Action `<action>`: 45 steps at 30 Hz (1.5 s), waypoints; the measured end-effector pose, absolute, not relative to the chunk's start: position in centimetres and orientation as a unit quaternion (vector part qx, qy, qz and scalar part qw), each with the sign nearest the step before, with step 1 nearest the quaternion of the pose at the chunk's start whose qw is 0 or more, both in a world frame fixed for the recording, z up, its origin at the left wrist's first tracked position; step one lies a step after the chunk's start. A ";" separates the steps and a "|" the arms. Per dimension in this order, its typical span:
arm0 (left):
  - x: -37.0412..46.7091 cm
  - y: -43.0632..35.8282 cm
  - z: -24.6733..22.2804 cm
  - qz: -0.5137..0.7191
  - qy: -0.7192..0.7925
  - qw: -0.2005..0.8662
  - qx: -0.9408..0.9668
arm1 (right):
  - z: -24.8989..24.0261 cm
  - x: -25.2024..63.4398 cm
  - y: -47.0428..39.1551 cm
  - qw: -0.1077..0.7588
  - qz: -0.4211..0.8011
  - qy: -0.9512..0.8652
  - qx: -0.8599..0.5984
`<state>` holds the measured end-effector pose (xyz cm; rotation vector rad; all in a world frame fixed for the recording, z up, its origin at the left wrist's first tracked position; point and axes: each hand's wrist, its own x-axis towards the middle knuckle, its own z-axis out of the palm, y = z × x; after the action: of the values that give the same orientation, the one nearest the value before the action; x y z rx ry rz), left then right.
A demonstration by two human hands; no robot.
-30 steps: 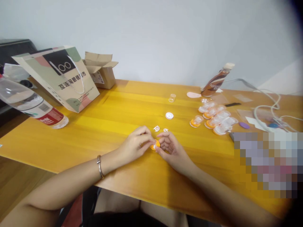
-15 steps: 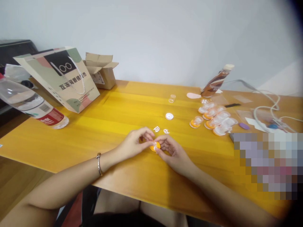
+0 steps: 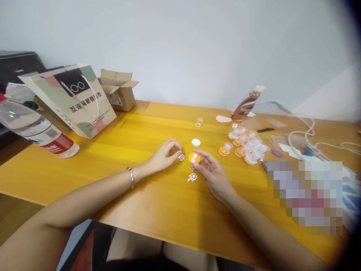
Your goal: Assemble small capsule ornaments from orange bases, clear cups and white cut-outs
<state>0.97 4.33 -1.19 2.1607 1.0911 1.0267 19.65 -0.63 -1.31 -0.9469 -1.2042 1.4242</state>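
Note:
My right hand (image 3: 213, 173) pinches the rim of a small orange disc (image 3: 194, 158) with pale pink and white parts on its face, held a little above the table. My left hand (image 3: 166, 155) is off the disc, fingers curled with thumb and index slightly apart. Its thumb tip is close to a small white wheel-shaped cutout piece (image 3: 181, 157); contact is hard to tell. A similar white cutout piece (image 3: 192, 177) lies below the orange disc. Beyond the hands rest a white round cap (image 3: 196, 142) and a clear small cup (image 3: 199, 122).
Right of my hands stand several orange-and-clear assembled pieces (image 3: 248, 146), near a purple oval (image 3: 277, 153) and a coffee bottle (image 3: 247, 103). Cables (image 3: 299, 128) and plastic bits lie farther right. At left are a water bottle (image 3: 42, 131), paper bag (image 3: 76, 101) and open carton (image 3: 121, 92).
My left hand has let go of the orange disc and moved left to the white cutout. My right hand keeps the disc, now turned face-up to view. The view has shifted slightly.

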 end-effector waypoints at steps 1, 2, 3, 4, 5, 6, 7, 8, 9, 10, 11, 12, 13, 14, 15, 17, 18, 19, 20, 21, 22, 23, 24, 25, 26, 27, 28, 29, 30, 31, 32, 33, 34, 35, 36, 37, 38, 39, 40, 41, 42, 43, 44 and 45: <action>1.4 5.3 -1.0 0.366 0.388 0.234 0.813 | -1.3 19.7 -0.6 0.504 0.584 -0.503 -0.390; 1.8 6.3 -0.9 0.346 0.375 0.224 0.831 | -1.4 19.7 -0.6 0.506 0.578 -0.508 -0.389; 2.4 7.3 -0.9 0.331 0.359 0.216 0.846 | -1.5 19.7 -0.5 0.507 0.572 -0.514 -0.390; 3.0 8.2 -0.9 0.307 0.339 0.213 0.863 | -1.5 19.7 -0.5 0.508 0.565 -0.519 -0.392; 3.6 9.0 -0.9 0.287 0.322 0.216 0.876 | -1.6 19.7 -0.5 0.509 0.559 -0.524 -0.393; 4.3 9.7 -1.1 0.272 0.311 0.222 0.883 | -1.6 19.7 -0.4 0.509 0.554 -0.529 -0.394; 4.9 10.2 -1.2 0.262 0.306 0.230 0.886 | -1.7 19.8 -0.4 0.509 0.549 -0.533 -0.394; 5.5 10.6 -1.4 0.258 0.307 0.238 0.885 | -1.7 19.8 -0.4 0.511 0.545 -0.536 -0.394; 5.9 10.9 -1.5 0.258 0.312 0.244 0.881 | -1.7 19.8 -0.3 0.513 0.540 -0.537 -0.395; 6.3 11.1 -1.6 0.262 0.321 0.248 0.876 | -1.6 19.9 -0.3 0.518 0.535 -0.536 -0.398; 6.5 11.2 -1.6 0.270 0.332 0.249 0.869 | -1.6 19.9 -0.3 0.526 0.528 -0.533 -0.401; 6.5 11.2 -1.5 0.278 0.345 0.244 0.863 | -1.6 19.9 -0.3 0.536 0.522 -0.525 -0.406; 6.3 11.0 -1.4 0.292 0.361 0.247 0.850 | -1.6 19.9 -0.3 0.546 0.517 -0.516 -0.410; 5.9 10.7 -1.2 0.313 0.378 0.267 0.829 | -1.5 19.9 -0.3 0.555 0.513 -0.507 -0.415; 5.4 10.3 -1.0 0.335 0.391 0.310 0.800 | -1.5 19.9 -0.3 0.562 0.509 -0.500 -0.419; 4.0 9.0 -0.6 0.373 0.388 0.458 0.707 | -1.5 19.8 -0.4 0.568 0.502 -0.496 -0.424; 3.2 8.1 -0.4 0.376 0.366 0.540 0.659 | -1.6 19.8 -0.4 0.566 0.500 -0.499 -0.425; 2.4 7.2 -0.2 0.373 0.335 0.604 0.619 | -1.6 19.7 -0.5 0.562 0.500 -0.504 -0.424; 1.6 6.3 -0.1 0.373 0.307 0.647 0.590 | -1.6 19.6 -0.6 0.556 0.503 -0.509 -0.422; 1.0 5.4 0.0 0.373 0.289 0.672 0.571 | -1.6 19.5 -0.7 0.548 0.508 -0.514 -0.421; 0.6 4.6 0.0 0.374 0.276 0.684 0.562 | -1.6 19.4 -0.8 0.540 0.514 -0.517 -0.420; 0.2 4.0 0.0 0.377 0.265 0.688 0.561 | -1.6 19.3 -0.9 0.531 0.520 -0.521 -0.420; 0.1 3.5 0.0 0.381 0.259 0.683 0.567 | -1.5 19.2 -1.0 0.522 0.525 -0.523 -0.421; 0.0 3.1 0.0 0.385 0.256 0.673 0.577 | -1.5 19.2 -1.0 0.515 0.530 -0.525 -0.422; 0.1 2.9 0.0 0.390 0.255 0.658 0.591 | -1.5 19.1 -1.1 0.509 0.534 -0.527 -0.423; 0.2 2.8 0.0 0.394 0.257 0.641 0.606 | -1.4 19.1 -1.1 0.504 0.537 -0.528 -0.423; 0.4 2.7 0.0 0.397 0.260 0.625 0.620 | -1.4 19.1 -1.1 0.500 0.540 -0.529 -0.422; 0.5 2.6 0.0 0.400 0.263 0.609 0.632 | -1.5 19.1 -1.1 0.498 0.541 -0.530 -0.422; 0.7 2.5 0.1 0.402 0.265 0.596 0.643 | -1.5 19.1 -1.0 0.497 0.541 -0.531 -0.422; 0.8 2.4 0.1 0.403 0.266 0.585 0.652 | -1.6 19.0 -1.0 0.496 0.541 -0.532 -0.422; 0.9 2.3 0.2 0.402 0.267 0.574 0.661 | -1.7 19.0 -1.0 0.495 0.540 -0.534 -0.422; 1.0 2.1 0.2 0.401 0.267 0.563 0.672 | -1.8 19.0 -1.0 0.495 0.538 -0.536 -0.422; 1.1 1.9 0.2 0.398 0.266 0.548 0.685 | -1.8 19.0 -1.0 0.495 0.537 -0.539 -0.420; 1.1 1.7 0.2 0.397 0.266 0.527 0.703 | -1.9 19.0 -1.1 0.493 0.536 -0.543 -0.418; 1.1 1.6 0.3 0.393 0.267 0.498 0.725 | -2.0 19.0 -1.1 0.490 0.534 -0.549 -0.416; 1.2 1.4 0.3 0.388 0.270 0.460 0.751 | -2.1 19.0 -1.1 0.487 0.532 -0.555 -0.414; 1.2 1.2 0.4 0.381 0.273 0.417 0.778 | -2.2 19.0 -1.2 0.485 0.530 -0.560 -0.412; 1.2 1.0 0.5 0.374 0.277 0.374 0.802 | -2.3 19.0 -1.2 0.483 0.528 -0.565 -0.410; 1.2 0.8 0.5 0.365 0.280 0.336 0.822 | -2.3 19.0 -1.2 0.482 0.527 -0.569 -0.408; 1.2 0.7 0.6 0.357 0.283 0.307 0.836 | -2.4 19.0 -1.2 0.481 0.528 -0.571 -0.405; 1.2 0.5 0.6 0.350 0.287 0.287 0.844 | -2.4 19.1 -1.1 0.480 0.529 -0.572 -0.403; 1.2 0.4 0.6 0.345 0.292 0.273 0.849 | -2.4 19.1 -1.1 0.481 0.531 -0.570 -0.403; 1.2 0.3 0.5 0.341 0.298 0.264 0.852 | -2.4 19.2 -1.1 0.484 0.533 -0.565 -0.403; 1.2 0.3 0.5 0.337 0.304 0.258 0.853 | -2.4 19.2 -1.0 0.488 0.536 -0.557 -0.405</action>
<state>1.17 0.31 0.50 2.3134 0.8252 0.9132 19.20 -1.01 -2.41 -0.9849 -1.3552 1.3026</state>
